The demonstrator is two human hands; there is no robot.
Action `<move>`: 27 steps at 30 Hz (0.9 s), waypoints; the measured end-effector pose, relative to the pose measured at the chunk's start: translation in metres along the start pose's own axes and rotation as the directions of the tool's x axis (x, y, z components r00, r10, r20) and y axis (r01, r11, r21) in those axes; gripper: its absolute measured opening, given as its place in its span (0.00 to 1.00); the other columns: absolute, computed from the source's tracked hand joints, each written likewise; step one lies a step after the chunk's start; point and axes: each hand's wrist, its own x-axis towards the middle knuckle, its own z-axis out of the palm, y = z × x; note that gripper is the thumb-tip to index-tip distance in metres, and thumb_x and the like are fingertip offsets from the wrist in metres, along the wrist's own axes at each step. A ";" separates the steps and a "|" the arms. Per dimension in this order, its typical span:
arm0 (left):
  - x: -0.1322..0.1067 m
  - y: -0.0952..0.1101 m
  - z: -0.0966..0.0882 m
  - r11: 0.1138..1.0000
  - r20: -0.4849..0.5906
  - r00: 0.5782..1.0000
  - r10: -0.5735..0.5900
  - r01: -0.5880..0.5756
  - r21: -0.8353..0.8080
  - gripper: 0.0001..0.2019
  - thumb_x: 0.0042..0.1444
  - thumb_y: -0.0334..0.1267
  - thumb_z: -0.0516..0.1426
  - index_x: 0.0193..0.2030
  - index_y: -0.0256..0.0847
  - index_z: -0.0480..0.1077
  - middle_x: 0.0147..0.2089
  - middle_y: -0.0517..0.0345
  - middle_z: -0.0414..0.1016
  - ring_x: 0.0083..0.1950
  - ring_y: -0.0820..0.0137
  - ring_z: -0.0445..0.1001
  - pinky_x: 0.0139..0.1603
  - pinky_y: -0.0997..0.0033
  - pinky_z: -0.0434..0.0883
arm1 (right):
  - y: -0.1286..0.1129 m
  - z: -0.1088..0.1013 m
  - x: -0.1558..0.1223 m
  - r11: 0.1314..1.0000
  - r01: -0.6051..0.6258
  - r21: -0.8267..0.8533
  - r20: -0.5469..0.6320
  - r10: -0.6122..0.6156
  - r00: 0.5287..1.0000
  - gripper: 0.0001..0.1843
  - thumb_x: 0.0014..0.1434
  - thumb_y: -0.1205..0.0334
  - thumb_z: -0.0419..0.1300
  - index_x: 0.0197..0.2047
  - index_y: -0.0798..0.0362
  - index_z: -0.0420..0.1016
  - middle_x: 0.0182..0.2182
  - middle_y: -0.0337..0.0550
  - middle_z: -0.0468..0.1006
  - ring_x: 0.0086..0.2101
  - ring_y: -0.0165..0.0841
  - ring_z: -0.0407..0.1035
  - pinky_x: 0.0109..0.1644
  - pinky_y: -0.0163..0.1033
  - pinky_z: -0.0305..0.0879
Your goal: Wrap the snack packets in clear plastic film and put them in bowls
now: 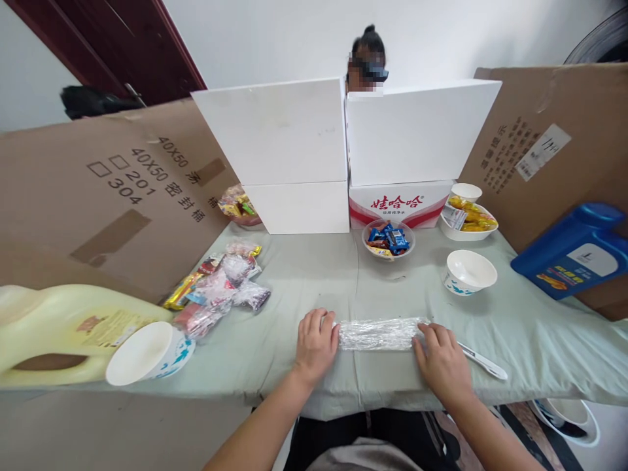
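Observation:
A roll of clear cling film (379,333) lies crosswise on the pale green tablecloth (314,281) near the front edge. My left hand (316,345) is curled over its left end and my right hand (441,361) is closed over its right end. A white knife-like tool (483,362) lies just right of my right hand. An empty white bowl (469,272) stands behind it.
A heap of wrapped snacks (220,291) lies at the left. Bowls of sweets (388,239) and yellow snacks (468,219) stand by white boxes (289,154). A tipped bowl (147,353), yellow jug (59,330), blue jug (574,252) and cardboard walls (98,196) flank the table. A person sits behind the boxes.

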 end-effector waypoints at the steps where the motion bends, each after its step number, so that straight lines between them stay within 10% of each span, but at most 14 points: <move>1: -0.001 0.007 -0.004 0.999 -0.008 1.000 0.009 -0.010 -0.035 0.10 0.63 0.35 0.50 0.47 0.39 0.70 0.45 0.45 0.71 0.48 0.57 0.70 0.48 0.54 0.69 | -0.005 -0.002 0.000 0.999 0.032 0.009 -0.051 -0.031 0.998 0.17 0.66 0.56 0.50 0.51 0.56 0.71 0.46 0.53 0.75 0.47 0.44 0.69 0.51 0.49 0.62; 9: -0.018 0.042 0.010 0.972 0.200 0.971 0.129 -0.084 -0.220 0.15 0.62 0.30 0.49 0.53 0.42 0.70 0.50 0.49 0.72 0.49 0.59 0.70 0.49 0.55 0.71 | -0.056 0.019 0.009 0.863 0.481 0.152 0.098 -0.498 0.862 0.31 0.64 0.51 0.51 0.67 0.55 0.56 0.66 0.48 0.58 0.65 0.44 0.46 0.66 0.53 0.44; 16: -0.022 -0.004 0.009 1.000 0.254 0.967 0.028 -0.027 -0.006 0.19 0.63 0.38 0.52 0.61 0.46 0.66 0.62 0.50 0.67 0.56 0.54 0.66 0.51 0.53 0.67 | -0.020 0.034 -0.004 0.974 0.226 0.019 0.167 -0.226 0.960 0.42 0.60 0.38 0.50 0.67 0.61 0.55 0.66 0.58 0.55 0.65 0.49 0.46 0.65 0.59 0.43; 20: -0.011 -0.018 0.011 1.000 0.273 0.962 0.013 -0.020 0.023 0.19 0.63 0.38 0.51 0.61 0.48 0.66 0.62 0.52 0.67 0.58 0.54 0.65 0.55 0.51 0.64 | -0.008 0.022 -0.035 0.956 0.292 -0.016 0.084 -0.290 0.953 0.44 0.59 0.39 0.53 0.68 0.61 0.52 0.66 0.58 0.54 0.65 0.48 0.46 0.66 0.57 0.41; 27: 0.020 -0.004 0.021 0.999 0.253 0.967 0.002 -0.015 0.048 0.18 0.62 0.34 0.53 0.59 0.46 0.67 0.63 0.49 0.65 0.62 0.49 0.61 0.56 0.45 0.63 | 0.002 -0.004 -0.078 0.926 0.363 0.106 -0.015 -0.363 0.932 0.26 0.58 0.70 0.51 0.60 0.47 0.66 0.55 0.43 0.73 0.53 0.38 0.64 0.58 0.46 0.52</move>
